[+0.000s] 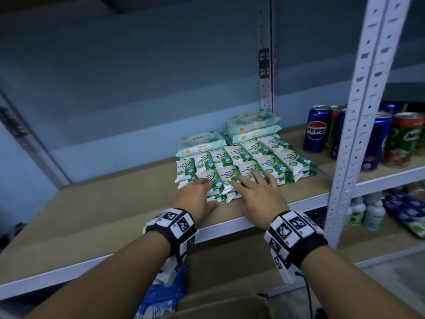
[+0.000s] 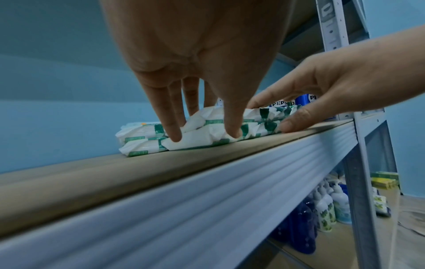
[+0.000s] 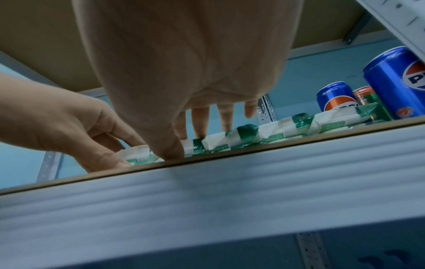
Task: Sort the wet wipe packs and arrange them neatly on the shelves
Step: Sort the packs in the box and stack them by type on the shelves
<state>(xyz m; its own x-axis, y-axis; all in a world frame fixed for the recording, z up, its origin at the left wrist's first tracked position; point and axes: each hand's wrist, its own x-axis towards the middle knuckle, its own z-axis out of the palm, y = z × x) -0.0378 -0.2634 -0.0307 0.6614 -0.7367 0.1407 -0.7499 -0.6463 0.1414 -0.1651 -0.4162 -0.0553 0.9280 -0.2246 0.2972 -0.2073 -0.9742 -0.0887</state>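
Green-and-white Pine Antibacterial wipe packs (image 1: 248,157) lie in stacked rows on the brown shelf board (image 1: 115,210). Behind them sit larger pale teal wipe packs (image 1: 202,141), with a taller pile of these (image 1: 253,125) at the back right. My left hand (image 1: 204,192) rests on the front-left packs, its fingers (image 2: 174,134) and thumb pressing against the pack ends (image 2: 207,140). My right hand (image 1: 253,187) lies flat on the front row just to the right, fingers spread. In the right wrist view its thumb (image 3: 171,152) touches the pack ends (image 3: 216,143) at the shelf edge.
Pepsi cans (image 1: 317,130) and other drink cans stand on the neighbouring shelf to the right, beyond a white perforated upright (image 1: 358,125). Bottles (image 1: 368,212) fill the lower right shelf. An open cardboard box (image 1: 220,305) and blue packs (image 1: 161,295) sit below my arms.
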